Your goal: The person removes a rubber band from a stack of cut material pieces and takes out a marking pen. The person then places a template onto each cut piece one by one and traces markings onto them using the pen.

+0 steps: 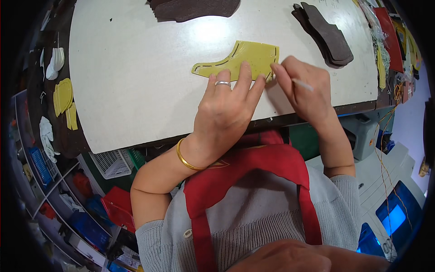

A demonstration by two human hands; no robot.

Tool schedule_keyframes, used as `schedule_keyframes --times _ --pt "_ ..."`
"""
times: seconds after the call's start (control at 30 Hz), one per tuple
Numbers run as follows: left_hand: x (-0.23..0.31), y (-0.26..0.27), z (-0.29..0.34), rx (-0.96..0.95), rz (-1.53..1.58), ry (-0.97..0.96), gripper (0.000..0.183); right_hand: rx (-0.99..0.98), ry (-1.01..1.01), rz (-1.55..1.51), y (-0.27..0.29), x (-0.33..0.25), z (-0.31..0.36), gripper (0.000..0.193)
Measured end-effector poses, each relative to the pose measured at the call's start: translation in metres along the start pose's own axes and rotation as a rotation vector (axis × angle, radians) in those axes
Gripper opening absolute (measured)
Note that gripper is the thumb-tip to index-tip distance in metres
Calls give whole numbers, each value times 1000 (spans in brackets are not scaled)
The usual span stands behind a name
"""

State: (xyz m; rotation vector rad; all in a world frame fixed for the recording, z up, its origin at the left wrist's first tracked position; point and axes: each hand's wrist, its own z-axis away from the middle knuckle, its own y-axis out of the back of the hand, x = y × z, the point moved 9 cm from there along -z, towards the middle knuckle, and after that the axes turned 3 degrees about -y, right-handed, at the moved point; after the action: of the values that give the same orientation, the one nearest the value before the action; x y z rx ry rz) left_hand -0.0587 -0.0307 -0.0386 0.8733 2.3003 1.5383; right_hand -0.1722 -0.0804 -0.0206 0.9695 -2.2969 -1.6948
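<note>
A yellow shoe-pattern template lies flat on the white tabletop, with narrow dark slots along its edges. My left hand rests on its lower edge, fingers stretched out and apart, pressing it down. At the template's right end my right hand is closed around a thin, whitish pen-like stick. The stick's back end shows beside the thumb; its tip is hidden by the fingers near the template's lower right corner.
A stack of dark brown cut pieces lies at the right, and more brown pieces are at the far edge. Yellow templates sit on the dark left ledge. Plastic bags and thread line the right edge. Below stands a white basket.
</note>
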Motion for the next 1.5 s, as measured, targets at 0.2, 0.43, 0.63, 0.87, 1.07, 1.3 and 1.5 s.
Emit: schedule_keyframes --times 0.2,0.43,0.63,0.87,1.07,1.3,1.5 --pt "2 1 1 1 -12 -23 33 87 -135 -255 -2 47 -10 16" --pt "0 -4 2 -53 60 -31 36 -90 -121 -153 -3 -17 10 27" --pt "-10 0 -6 -31 -65 -18 22 -158 -369 -257 -35 48 -45 39" --pt "-34 13 -27 96 90 -101 27 -26 -384 -531 12 77 -5 27" --pt "-79 -8 -43 6 7 94 45 182 -777 -212 75 199 36 37" --pt "0 4 16 -113 282 37 58 -69 -547 -671 -5 73 0 28" --pt "-7 14 29 -33 258 44 64 -296 -486 -641 -50 39 -11 30"
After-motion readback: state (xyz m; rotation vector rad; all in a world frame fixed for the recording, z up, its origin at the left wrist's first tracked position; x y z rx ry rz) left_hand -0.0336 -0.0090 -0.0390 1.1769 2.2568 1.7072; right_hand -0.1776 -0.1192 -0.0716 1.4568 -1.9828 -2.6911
